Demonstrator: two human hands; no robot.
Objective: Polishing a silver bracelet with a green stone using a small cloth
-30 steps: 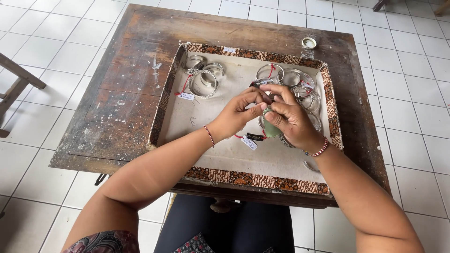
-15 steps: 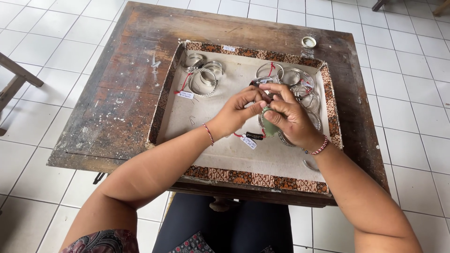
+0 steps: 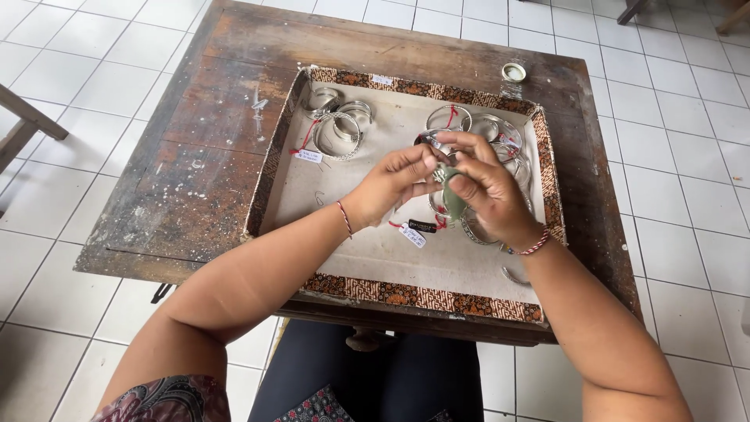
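Head camera looks down on a white tiled floor point(image 3: 687, 156) carrying a worn dark wooden surface point(image 3: 219, 133), on which sits a shallow tray point(image 3: 422, 295) with a batik-patterned rim and a pale lining. Above the tray's middle, the left hand point(image 3: 394, 181) and right hand point(image 3: 488, 187) meet, fingers curled, both pinching a silver bangle point(image 3: 434, 141) along with a small grey-green cloth point(image 3: 453, 199). More tagged silver bangles point(image 3: 340, 129) lie at the tray's far corners, and a small round lid point(image 3: 513, 72) rests on the wood beyond.

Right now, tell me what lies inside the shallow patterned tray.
The tray holds silver bangles, some with red strings and paper tags. The left hand and right hand cover more pieces beneath them.
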